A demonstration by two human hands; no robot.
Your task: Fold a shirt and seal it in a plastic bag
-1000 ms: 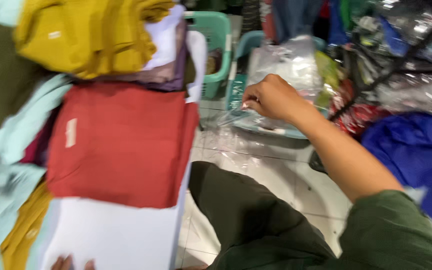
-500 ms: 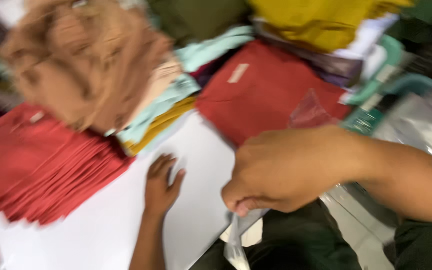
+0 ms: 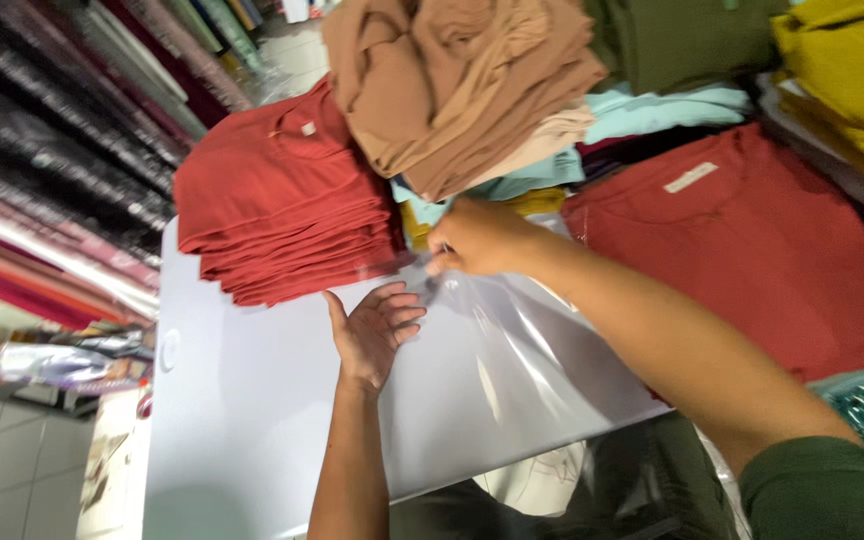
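A clear plastic bag [image 3: 512, 350] lies spread on a white board [image 3: 242, 410] in front of me. My right hand [image 3: 477, 238] pinches the bag's far edge, next to a stack of folded red shirts [image 3: 282, 200]. My left hand [image 3: 374, 328] rests flat and open on the board, fingers spread, touching the bag's near-left edge. A single red shirt [image 3: 752, 240] with a neck label lies flat at the right.
A heap of tan garments [image 3: 452, 80] sits on light blue and yellow folded clothes behind the board. Olive [image 3: 672, 40] and yellow [image 3: 842, 70] piles are at the top right. Wrapped fabric rolls [image 3: 62, 150] line the left. Tiled floor [image 3: 12, 460] shows at the lower left.
My right hand has carried the clear bag from the right side onto the white board and spread it. My left hand has come down flat on the board. The view has swung left.
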